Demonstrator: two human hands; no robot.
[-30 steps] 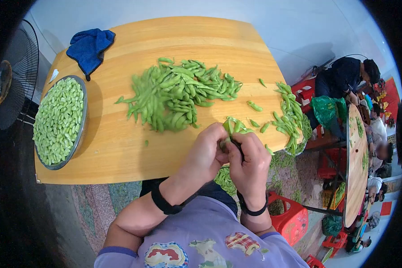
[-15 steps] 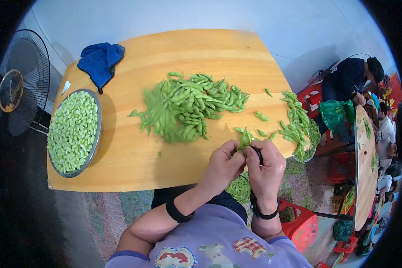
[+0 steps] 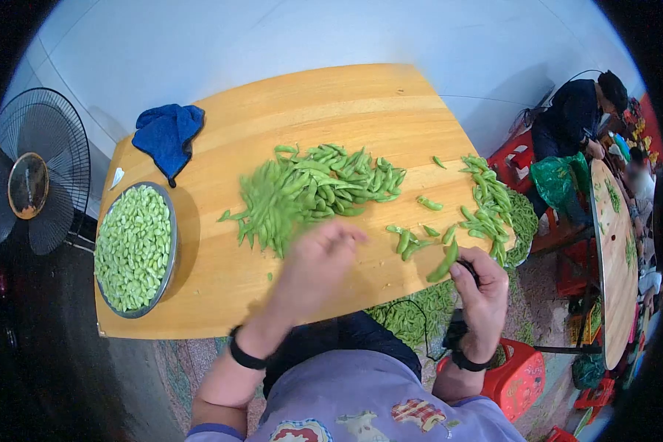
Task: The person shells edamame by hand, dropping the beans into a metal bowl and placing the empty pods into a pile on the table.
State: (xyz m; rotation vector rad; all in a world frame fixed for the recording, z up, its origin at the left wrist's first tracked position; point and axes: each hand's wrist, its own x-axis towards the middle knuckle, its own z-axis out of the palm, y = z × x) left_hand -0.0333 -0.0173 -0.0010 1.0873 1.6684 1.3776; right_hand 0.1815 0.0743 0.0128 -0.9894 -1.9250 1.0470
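Note:
A pile of green pods (image 3: 324,180) lies mid-table. My left hand (image 3: 317,258), smeared by motion, is over the near edge of this pile; whether it holds anything is hard to make out. My right hand (image 3: 482,283) is at the table's near edge, pinching one green pod (image 3: 445,264), with a black object (image 3: 468,271) against its fingers. A few loose pods (image 3: 409,243) rest just left of it. Farther right, more pods (image 3: 486,195) lie along the table edge. At the left stands a metal bowl (image 3: 172,247) full of shelled green beans (image 3: 131,247).
A blue cloth (image 3: 168,136) lies at the table's back left, beyond the bowl. A fan (image 3: 37,169) stands to the left. Pods (image 3: 420,313) cover the floor below the table. A red stool (image 3: 521,379) is at the right. A co-worker (image 3: 574,118) sits near another table (image 3: 613,272).
My hands have come apart: the left moved left toward the pile, the right moved right and down with a pod. More loose pods lie near the table's front edge. The view has shifted.

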